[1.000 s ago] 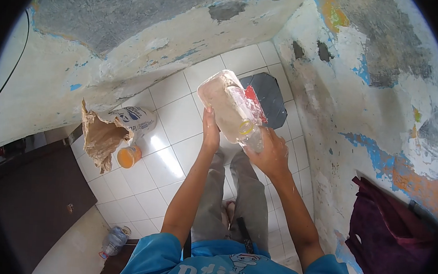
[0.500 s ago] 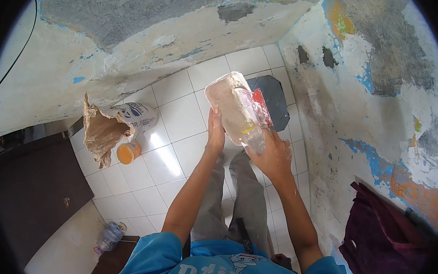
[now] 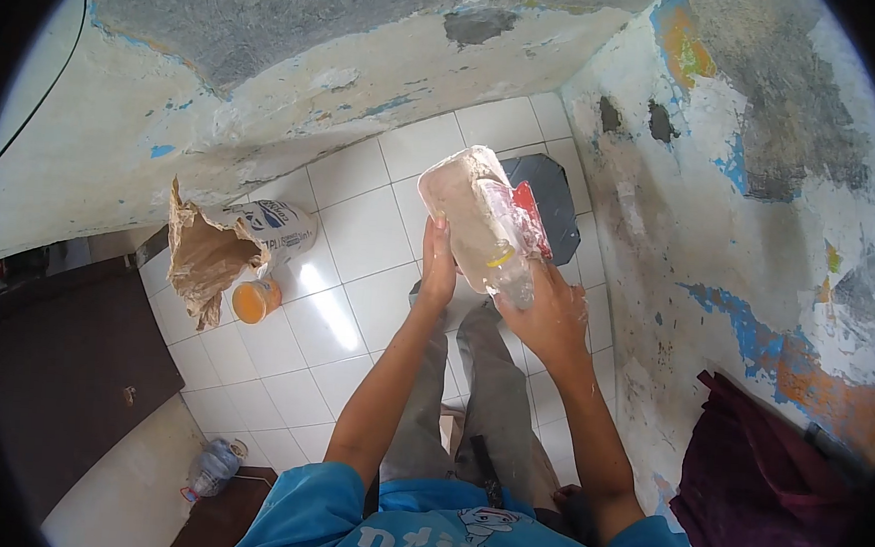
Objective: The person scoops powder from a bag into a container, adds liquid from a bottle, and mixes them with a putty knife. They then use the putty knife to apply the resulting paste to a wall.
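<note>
A shallow rectangular tub (image 3: 433, 188) of beige, wet-looking putty (image 3: 466, 215) is held up in front of me, above the floor. My left hand (image 3: 439, 266) grips its left side, thumb along the rim. At the tub's near right corner, my right hand (image 3: 547, 310) is closed around a clear plastic bottle (image 3: 519, 287), its yellow-ringed neck tilted over the putty. A red and white piece (image 3: 526, 217), smeared with putty, stands along the tub's right side. White smears mark the right hand.
On the tiled floor (image 3: 346, 213) to the left stand a torn paper sack (image 3: 203, 259), a white printed bag (image 3: 282, 229) and an orange cup (image 3: 253, 302). A dark grey slab (image 3: 554, 200) lies beyond the tub. Peeling walls enclose the corner; maroon cloth (image 3: 755, 484) hangs right.
The tub and both hands shift very slightly to the right and down in view, along with the whole scene. The grip of both hands stays the same.
</note>
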